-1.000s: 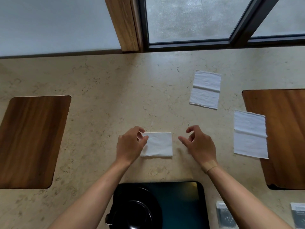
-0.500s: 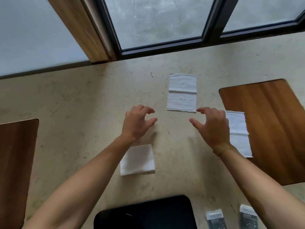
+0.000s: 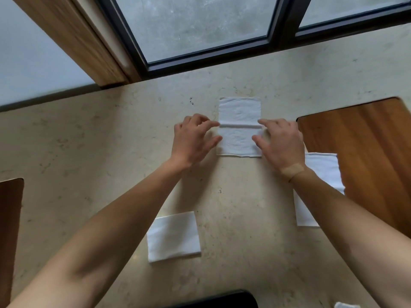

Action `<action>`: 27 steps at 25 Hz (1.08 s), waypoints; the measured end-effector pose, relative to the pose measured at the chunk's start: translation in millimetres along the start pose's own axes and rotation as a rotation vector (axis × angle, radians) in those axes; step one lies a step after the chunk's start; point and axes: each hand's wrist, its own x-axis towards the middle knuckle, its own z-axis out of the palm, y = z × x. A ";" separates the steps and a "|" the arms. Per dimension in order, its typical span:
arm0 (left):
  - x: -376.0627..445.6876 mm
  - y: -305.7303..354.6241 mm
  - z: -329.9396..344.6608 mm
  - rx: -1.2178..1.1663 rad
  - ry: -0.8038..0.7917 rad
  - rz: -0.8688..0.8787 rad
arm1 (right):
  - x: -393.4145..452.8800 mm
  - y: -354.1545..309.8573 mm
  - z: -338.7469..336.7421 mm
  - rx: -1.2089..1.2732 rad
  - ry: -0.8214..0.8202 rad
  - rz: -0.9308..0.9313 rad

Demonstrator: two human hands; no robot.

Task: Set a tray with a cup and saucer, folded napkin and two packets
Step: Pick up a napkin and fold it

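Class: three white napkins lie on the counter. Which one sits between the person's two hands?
The far napkin nearest the window, creased across its middle. The small folded napkin lies nearer the tray, and the third napkin overlaps the wooden inset.

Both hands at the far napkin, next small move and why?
Probably pinch both side edges and fold it in half along its crease. The left hand and right hand flank the far napkin, fingertips at its edges, not yet gripping. It lies flat, while the near napkin is already folded.
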 end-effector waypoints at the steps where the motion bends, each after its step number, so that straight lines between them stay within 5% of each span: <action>1: 6.3 0.5 2.5 -0.003 0.000 0.005 | 4.5 2.0 1.7 -0.005 -0.001 0.003; 16: 28.9 7.9 19.5 -0.032 0.010 0.029 | 22.4 -0.9 9.7 0.023 0.016 0.085; 27: -20.3 36.0 -31.8 -0.359 0.059 -0.048 | -25.1 -28.7 -29.8 0.617 -0.089 0.092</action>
